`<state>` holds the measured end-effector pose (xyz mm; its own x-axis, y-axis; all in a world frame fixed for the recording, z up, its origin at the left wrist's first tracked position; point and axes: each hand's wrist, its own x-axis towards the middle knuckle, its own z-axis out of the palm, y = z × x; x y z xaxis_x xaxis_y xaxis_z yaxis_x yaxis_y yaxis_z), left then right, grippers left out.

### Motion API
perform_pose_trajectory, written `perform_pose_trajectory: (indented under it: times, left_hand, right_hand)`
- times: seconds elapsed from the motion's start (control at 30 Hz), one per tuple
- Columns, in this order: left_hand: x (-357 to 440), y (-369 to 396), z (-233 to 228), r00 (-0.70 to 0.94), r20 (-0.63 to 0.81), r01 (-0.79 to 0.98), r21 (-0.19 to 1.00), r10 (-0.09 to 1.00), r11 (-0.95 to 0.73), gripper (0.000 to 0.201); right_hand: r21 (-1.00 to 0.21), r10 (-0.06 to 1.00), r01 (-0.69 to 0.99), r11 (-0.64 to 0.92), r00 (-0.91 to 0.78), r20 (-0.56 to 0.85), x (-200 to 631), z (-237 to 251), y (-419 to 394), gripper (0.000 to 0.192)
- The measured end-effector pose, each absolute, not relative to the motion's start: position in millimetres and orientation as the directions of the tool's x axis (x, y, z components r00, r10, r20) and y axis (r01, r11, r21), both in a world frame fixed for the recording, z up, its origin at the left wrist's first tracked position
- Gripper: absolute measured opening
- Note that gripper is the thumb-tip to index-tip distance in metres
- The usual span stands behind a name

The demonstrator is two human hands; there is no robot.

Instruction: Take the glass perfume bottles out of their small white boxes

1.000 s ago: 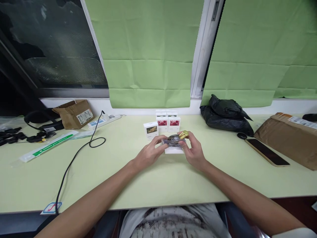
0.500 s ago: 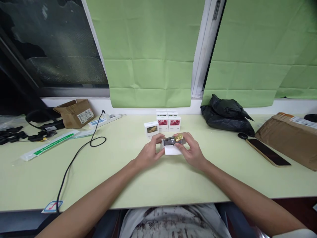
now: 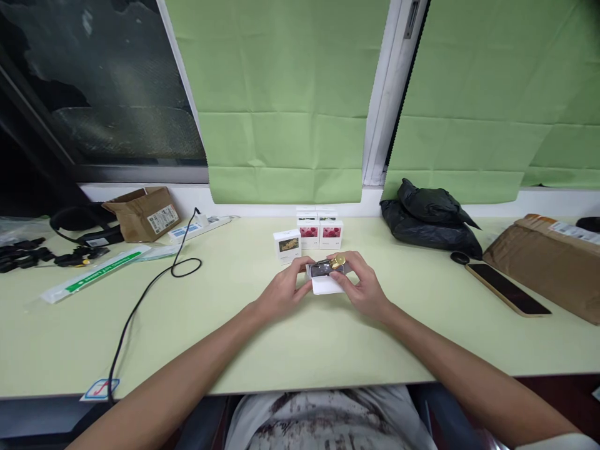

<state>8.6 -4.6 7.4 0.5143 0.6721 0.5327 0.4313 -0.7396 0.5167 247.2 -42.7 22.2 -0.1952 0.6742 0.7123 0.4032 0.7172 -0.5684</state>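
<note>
Plastic-wrapped dark object with a gold round piece [image 3: 329, 267] sits atop a small white open box [image 3: 325, 284] at the middle of the pale green surface [image 3: 300, 337]. Left hand [image 3: 284, 287] grips its left end with closed fingers; right hand [image 3: 363, 287] pinches its right end. At 12 o'clock, just beside, stand small white boxes with red pictures [image 3: 319, 232]. At 2 o'clock, well apart, lies a crumpled black bag [image 3: 429, 219]; at 3 o'clock, a dark phone [image 3: 505, 287]
</note>
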Motion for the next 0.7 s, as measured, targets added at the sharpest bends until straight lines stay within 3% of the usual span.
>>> perform_pose_trajectory:
  times: [0.7]
  left_hand:
    - [8.0, -2.8, 5.8, 0.533, 0.506, 0.424, 0.534, 0.678, -0.732, 0.039]
  right_hand:
    - [-0.555, 0.668, 0.415, 0.721, -0.207, 0.714, 246.9, 21.7, -41.4, 0.025]
